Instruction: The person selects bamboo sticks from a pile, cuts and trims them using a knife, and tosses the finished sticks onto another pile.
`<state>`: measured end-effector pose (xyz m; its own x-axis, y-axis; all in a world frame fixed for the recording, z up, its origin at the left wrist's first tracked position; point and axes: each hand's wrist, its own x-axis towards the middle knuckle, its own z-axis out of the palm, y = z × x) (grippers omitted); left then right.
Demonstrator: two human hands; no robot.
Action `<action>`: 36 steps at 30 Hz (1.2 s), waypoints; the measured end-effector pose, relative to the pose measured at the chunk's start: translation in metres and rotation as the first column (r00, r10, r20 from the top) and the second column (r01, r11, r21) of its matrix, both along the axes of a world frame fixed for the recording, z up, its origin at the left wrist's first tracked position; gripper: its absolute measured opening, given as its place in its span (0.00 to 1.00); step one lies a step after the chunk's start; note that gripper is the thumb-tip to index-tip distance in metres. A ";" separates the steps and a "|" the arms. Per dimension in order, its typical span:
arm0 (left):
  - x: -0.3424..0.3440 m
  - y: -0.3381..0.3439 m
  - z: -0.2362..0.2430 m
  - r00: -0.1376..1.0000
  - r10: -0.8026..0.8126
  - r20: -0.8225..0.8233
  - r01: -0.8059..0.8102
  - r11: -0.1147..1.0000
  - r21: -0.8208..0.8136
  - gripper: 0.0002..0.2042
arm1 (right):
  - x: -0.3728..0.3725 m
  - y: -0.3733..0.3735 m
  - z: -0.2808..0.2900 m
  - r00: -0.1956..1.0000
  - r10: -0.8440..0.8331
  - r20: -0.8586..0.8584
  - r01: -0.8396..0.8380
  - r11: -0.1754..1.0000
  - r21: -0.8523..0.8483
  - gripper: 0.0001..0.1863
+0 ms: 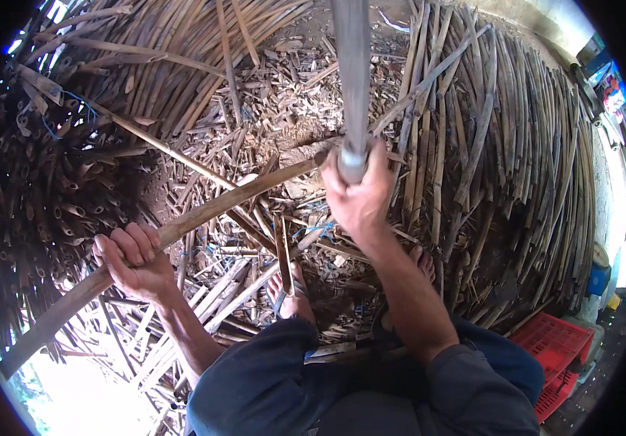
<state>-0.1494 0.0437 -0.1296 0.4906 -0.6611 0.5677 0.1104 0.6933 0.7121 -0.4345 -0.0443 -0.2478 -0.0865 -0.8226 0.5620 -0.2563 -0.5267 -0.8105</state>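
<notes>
My left hand (135, 265) is closed round a long bamboo pole (236, 196), which slants from the lower left up to the middle. The pole's far end lies by a pale piece of wood among the chips, close to my right hand (362, 192). That hand is wrapped round the handle of a machete (351, 65). Its long grey blade points up and away, smeared by motion, and is apart from the pole. A short split bamboo piece (284, 254) stands slanted by my left foot.
Wood chips (284, 109) and offcuts cover the ground around my feet. Long bamboo poles (502, 123) lie stacked at the right, with more (175, 65) at the far left. A dark bundle of cut bamboo (44, 189) rises at the left. Red crates (554, 345) stand at the lower right.
</notes>
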 end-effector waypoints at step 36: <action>0.004 -0.005 0.002 0.991 -0.133 0.022 0.133 0.991 -0.028 0.15 | 0.000 0.000 0.023 0.990 -0.036 0.135 0.045 0.997 -0.068 0.20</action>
<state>-0.1455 0.0388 -0.1277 0.3875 -0.7025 0.5969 0.1885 0.6942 0.6946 -0.4343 -0.0442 -0.2252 -0.1973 -0.7757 0.5995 -0.1704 -0.5751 -0.8002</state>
